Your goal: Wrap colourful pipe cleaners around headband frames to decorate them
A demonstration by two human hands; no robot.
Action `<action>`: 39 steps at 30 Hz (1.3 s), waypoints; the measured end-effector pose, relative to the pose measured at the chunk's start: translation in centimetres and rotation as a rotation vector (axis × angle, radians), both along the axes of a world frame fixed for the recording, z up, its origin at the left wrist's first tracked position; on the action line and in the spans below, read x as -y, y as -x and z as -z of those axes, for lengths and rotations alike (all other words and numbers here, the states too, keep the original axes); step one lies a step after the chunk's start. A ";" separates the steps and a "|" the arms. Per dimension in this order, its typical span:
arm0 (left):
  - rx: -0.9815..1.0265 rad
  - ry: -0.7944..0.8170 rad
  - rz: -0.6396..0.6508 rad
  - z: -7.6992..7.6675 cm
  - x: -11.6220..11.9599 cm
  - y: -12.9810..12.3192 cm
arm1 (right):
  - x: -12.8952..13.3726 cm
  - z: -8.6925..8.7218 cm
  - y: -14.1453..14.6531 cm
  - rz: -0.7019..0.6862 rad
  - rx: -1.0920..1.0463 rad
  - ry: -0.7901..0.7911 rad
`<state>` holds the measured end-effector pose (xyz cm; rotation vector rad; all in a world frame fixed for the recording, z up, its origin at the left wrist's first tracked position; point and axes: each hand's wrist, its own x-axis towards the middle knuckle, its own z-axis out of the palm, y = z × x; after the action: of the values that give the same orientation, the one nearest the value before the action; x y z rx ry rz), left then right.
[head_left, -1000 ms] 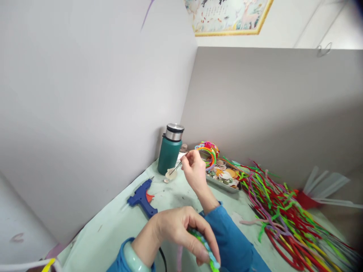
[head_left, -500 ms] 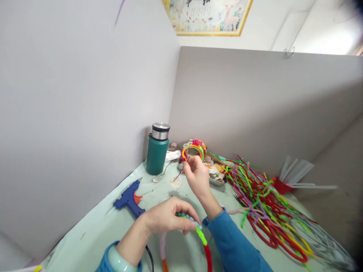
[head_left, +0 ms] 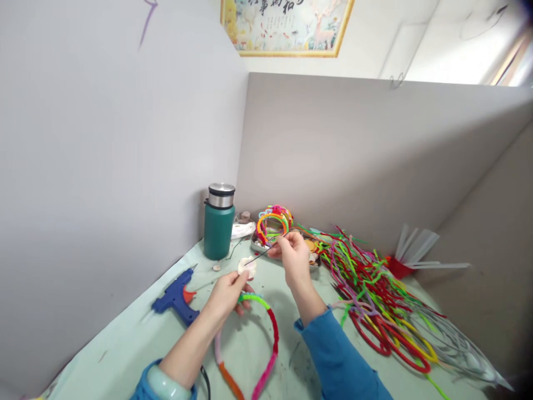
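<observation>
My left hand (head_left: 228, 291) is closed around the top of a headband (head_left: 272, 328) wrapped in green, red, pink, orange and lilac fuzzy pipe cleaner. Right at its thumb and fingertip shows a whitish round piece (head_left: 247, 268); whether it is held or lies on the table I cannot tell. My right hand (head_left: 293, 256) pinches a thin dark stick (head_left: 261, 254), its far end over the whitish piece. A blue glue gun (head_left: 177, 297) with an orange trigger lies left of my left hand.
A green bottle (head_left: 219, 230) stands by the left partition. Behind my right hand is a metal tin (head_left: 259, 246) with colourful hoops (head_left: 272, 225) on it. Tangled pipe cleaners (head_left: 375, 294) spread over the right side, near a red holder (head_left: 400, 268) of translucent sticks.
My left hand has turned and moved forward with the headband, up to the whitish piece. The dark stick in my right hand now points over that piece. The view has shifted slightly.
</observation>
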<state>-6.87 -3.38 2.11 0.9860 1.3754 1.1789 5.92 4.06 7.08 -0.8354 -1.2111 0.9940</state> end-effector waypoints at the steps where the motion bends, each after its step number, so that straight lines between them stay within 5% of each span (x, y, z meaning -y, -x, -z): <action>1: 0.012 0.009 -0.023 0.0 0.0 0.1 | 0.1 0.1 0.2 -0.041 0.014 0.022; 6: 0.044 0.042 -0.070 -0.2 0.2 0.1 | 0.1 0.7 0.5 -0.124 0.180 0.034; 12: 0.009 0.055 0.051 -0.5 0.6 -0.2 | -1.9 1.3 -1.1 0.102 0.168 0.038; 17: -0.106 0.128 0.077 0.1 0.5 -0.3 | -3.4 0.4 -3.8 0.340 -0.077 0.005; 24: -0.595 0.100 0.137 1.4 0.5 -0.2 | -2.0 2.5 0.0 -0.070 0.045 0.022; 31: -0.794 0.056 0.175 -0.3 1.7 0.7 | -1.4 4.6 4.3 -0.312 0.134 0.154; 34: -0.759 0.004 0.187 -0.8 2.0 0.8 | -1.6 4.8 5.8 -0.322 0.146 0.148; 39: -0.494 0.076 0.461 -1.2 2.3 1.0 | -1.9 4.9 8.3 -0.366 0.111 0.201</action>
<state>-7.88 -5.69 3.34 1.5075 1.4432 0.5514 -2.38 5.91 2.15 -0.8498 -1.4070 1.3988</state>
